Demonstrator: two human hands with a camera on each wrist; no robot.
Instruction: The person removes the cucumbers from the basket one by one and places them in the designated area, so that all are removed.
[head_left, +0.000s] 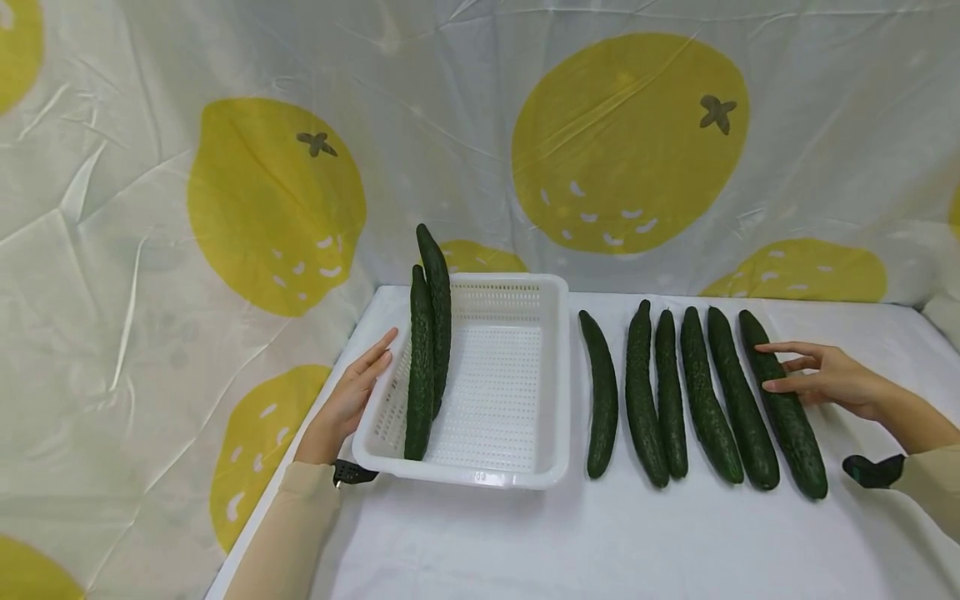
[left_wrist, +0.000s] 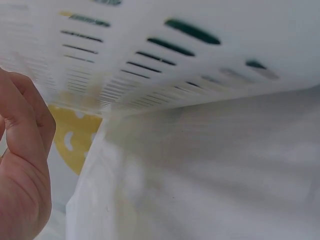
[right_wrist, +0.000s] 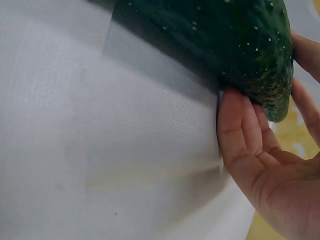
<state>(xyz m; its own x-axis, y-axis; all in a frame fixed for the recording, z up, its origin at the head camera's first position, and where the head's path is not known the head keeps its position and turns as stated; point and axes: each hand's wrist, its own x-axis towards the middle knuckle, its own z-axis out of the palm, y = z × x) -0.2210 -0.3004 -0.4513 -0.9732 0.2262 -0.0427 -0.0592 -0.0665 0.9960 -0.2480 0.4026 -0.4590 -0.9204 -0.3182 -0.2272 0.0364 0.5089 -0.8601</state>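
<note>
My left hand (head_left: 352, 400) rests against the left side of a white plastic basket (head_left: 555, 375), fingers extended along its outer wall. Two cucumbers, a front one (head_left: 420, 367) and a longer one (head_left: 437, 308), lie lengthwise in the basket's left part, their far ends rising above the rim. On the right, my right hand (head_left: 828, 379) grips the rightmost cucumber (head_left: 795, 433) of a row, with thumb and fingers to either side of it. In the right wrist view, fingertips (right_wrist: 232, 107) reach in under the edge of that cucumber (right_wrist: 235, 45).
Between basket and right hand lie several more cucumbers side by side, including a curved one (head_left: 602, 400) closest to the basket and a long one (head_left: 742, 400). A white cloth (head_left: 637, 542) covers the table. Lemon-print sheeting (head_left: 450, 125) hangs behind and at left.
</note>
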